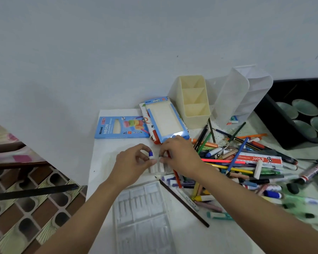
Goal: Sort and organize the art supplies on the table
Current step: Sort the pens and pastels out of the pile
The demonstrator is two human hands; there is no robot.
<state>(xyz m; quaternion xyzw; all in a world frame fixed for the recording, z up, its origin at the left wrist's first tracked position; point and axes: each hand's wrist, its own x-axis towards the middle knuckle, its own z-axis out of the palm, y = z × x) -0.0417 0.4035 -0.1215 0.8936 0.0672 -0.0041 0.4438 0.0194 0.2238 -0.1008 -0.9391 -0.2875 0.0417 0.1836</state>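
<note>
The white tabletop [103,162] carries a jumbled heap of coloured pencils and markers [246,167] at 3 o'clock of the hands. A clear moulded plastic tray [141,217] lies at 6 o'clock, a cream three-compartment plastic organiser [195,101] at 1 o'clock, and a blue cardboard pencil box [121,127] at 11 o'clock. The left hand [130,162] pinches a small white blue-capped stick [150,155]. The right hand [182,156], just beside it, has curled fingers; I cannot tell whether it holds anything.

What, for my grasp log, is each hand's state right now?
Left hand: grip closed, pinching a blue-capped white stick.
Right hand: grip closed, apparently around a red pencil.
</note>
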